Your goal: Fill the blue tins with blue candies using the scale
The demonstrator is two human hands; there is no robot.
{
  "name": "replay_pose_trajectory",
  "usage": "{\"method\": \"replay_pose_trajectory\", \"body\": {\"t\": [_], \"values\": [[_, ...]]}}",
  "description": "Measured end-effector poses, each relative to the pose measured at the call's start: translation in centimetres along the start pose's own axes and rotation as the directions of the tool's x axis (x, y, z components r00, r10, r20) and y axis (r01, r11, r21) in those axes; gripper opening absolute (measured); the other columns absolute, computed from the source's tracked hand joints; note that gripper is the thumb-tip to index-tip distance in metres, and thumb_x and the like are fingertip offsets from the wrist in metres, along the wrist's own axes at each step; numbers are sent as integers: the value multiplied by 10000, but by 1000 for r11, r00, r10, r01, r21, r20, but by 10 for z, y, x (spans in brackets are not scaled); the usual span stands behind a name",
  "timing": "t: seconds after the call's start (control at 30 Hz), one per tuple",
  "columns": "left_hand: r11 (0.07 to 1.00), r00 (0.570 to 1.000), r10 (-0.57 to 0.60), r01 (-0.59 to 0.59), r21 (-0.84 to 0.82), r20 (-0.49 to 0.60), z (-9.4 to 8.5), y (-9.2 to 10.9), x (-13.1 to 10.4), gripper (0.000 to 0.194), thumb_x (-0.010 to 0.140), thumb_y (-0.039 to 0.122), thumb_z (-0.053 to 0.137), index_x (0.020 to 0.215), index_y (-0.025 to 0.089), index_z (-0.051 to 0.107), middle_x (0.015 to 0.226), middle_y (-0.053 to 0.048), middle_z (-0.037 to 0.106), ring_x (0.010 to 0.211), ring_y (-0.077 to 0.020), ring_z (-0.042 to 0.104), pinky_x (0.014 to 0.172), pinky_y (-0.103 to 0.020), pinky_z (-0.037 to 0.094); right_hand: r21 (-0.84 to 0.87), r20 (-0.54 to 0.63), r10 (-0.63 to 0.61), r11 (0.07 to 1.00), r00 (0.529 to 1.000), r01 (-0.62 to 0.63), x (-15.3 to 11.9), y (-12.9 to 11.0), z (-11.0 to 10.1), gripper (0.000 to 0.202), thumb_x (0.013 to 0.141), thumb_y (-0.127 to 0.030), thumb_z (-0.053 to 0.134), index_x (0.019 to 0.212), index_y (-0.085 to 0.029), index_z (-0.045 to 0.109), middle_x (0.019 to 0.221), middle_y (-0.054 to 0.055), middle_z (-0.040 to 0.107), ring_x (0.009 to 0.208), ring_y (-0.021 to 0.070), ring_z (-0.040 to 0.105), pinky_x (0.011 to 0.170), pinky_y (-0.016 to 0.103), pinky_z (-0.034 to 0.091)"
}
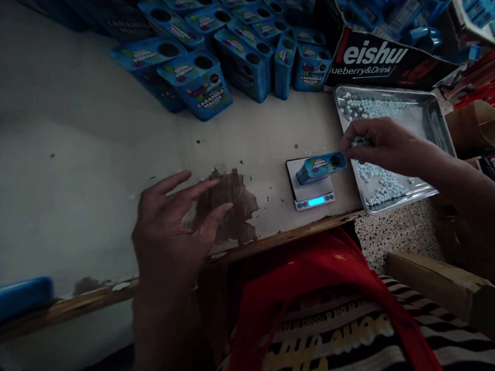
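Observation:
A small digital scale with a lit blue display sits near the table's front edge. On it rests a blue container with a dark round hole in its top. My right hand is beside the hole, above the tray's left rim, with thumb and fingertips pinched together; what they hold is too small to make out. A metal tray of small pale balls lies under that hand. My left hand hovers over the table's front edge, fingers apart, holding nothing.
Several blue containers stand in rows at the back of the table. Behind the tray is a black cardboard box full of blue pieces. A blue object lies at the front left edge. A brown carton is below, at right.

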State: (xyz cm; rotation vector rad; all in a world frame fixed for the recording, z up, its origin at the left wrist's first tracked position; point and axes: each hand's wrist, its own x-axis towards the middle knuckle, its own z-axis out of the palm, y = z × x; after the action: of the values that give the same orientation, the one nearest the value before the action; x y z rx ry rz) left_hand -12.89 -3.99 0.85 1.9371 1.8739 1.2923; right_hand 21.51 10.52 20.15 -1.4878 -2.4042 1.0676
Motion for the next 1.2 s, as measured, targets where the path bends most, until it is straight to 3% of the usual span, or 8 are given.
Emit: {"method": "replay_pose_trajectory", "body": {"t": [0.27,0.5,0.7,0.83,0.93,1.07,1.2], "values": [[1000,997,-24,23,5,73,-1,7,4,337,1061,436,784,1390,370,816,1510,-105,729,1414,-424,726,1131,-608,661,-157,3,-53,986,999,53,-5,-9,6,109,914,-161,719,954,-197,813,845,16,725,814,173,608,781,332,437],[999,995,19,-23,31,99,3,-1,3,392,1043,529,786,1363,305,820,1491,-150,731,1383,-426,744,1051,-584,697,-186,23,-63,980,998,67,-6,-7,10,223,942,-146,679,1060,-194,863,967,53,805,827,176,657,822,336,486],[999,995,-4,-1,50,103,5,-5,0,429,1059,549,744,1398,294,807,1475,-145,725,1395,-395,739,1130,-560,678,-165,27,-40,985,999,44,-6,-6,11,214,967,-174,711,1090,-201,884,959,50,823,816,172,660,791,329,473],[999,995,-11,6,46,100,7,-6,1,451,1071,548,717,1418,273,801,1470,-146,722,1385,-376,743,1175,-548,662,-74,19,-13,997,1000,14,-5,1,12,211,1009,-227,706,1108,-186,888,873,35,803,765,159,642,768,328,473],[999,992,-43,39,32,120,7,-2,1,416,1055,510,742,1428,335,793,1509,-108,708,1408,-371,734,1187,-539,659,90,21,26,996,999,-28,-4,11,17,236,1027,-329,731,1106,-181,897,803,27,768,743,160,642,717,320,482],[996,987,-86,87,-3,135,3,6,2,388,1022,438,788,1406,391,800,1557,-69,683,1440,-408,714,1210,-573,640,283,-9,63,957,998,-58,-5,24,28,325,980,-427,819,1182,-193,919,851,35,793,720,156,639,695,320,509],[993,982,-114,115,3,150,2,11,2,415,985,409,822,1399,416,796,1556,-55,683,1430,-414,717,1203,-619,644,323,-47,59,945,997,-40,-7,30,35,457,935,-460,886,1284,-167,917,760,13,737,686,150,603,668,317,488]]}}
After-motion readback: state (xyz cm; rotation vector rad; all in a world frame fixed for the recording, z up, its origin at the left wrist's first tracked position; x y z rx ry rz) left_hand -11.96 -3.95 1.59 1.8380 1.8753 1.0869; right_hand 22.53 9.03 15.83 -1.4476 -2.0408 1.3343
